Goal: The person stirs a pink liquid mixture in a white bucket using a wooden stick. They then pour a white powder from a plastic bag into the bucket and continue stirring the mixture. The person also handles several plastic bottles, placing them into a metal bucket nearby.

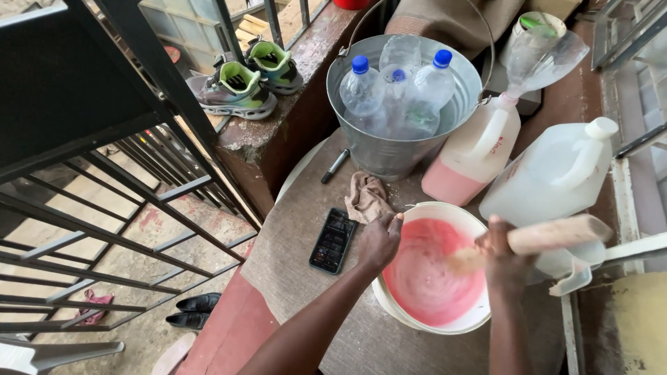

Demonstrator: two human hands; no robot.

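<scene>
Left hand: the left hand (379, 242) is clamped on the near-left rim of the bowl (389, 305), fingers curled over the edge, thumb side up.
Right hand: the right hand (501, 257) is wrapped tight round a wooden stick (556, 234), fist closed on the middle of it.
Stick: tilted, thick end up and out to the right, lower end down in the pink mix (427, 274) and blurred.
Bowl: white, round, sitting on the cloth-covered table (292, 257) right in front of the person, pink liquid filling most of it.
Phone: a dark phone (333, 240) lies flat just left of the left hand, near but not touching.
Rag: a crumpled brown rag (366, 196) sits just above the hand, between bowl and bucket.
Bucket: a metal bucket (389, 149) behind the rag, plastic bottles (399, 87) with blue caps standing in water inside.
Marker: a black marker (335, 166) lies left of the bucket.
Jugs: one jug (472, 156) with pink liquid low in it and a cut bottle stuck in its neck; a second jug (556, 173) beside it, right of the bowl.
Ledge: sneakers (243, 83) up on the ledge, well apart from the table.
</scene>
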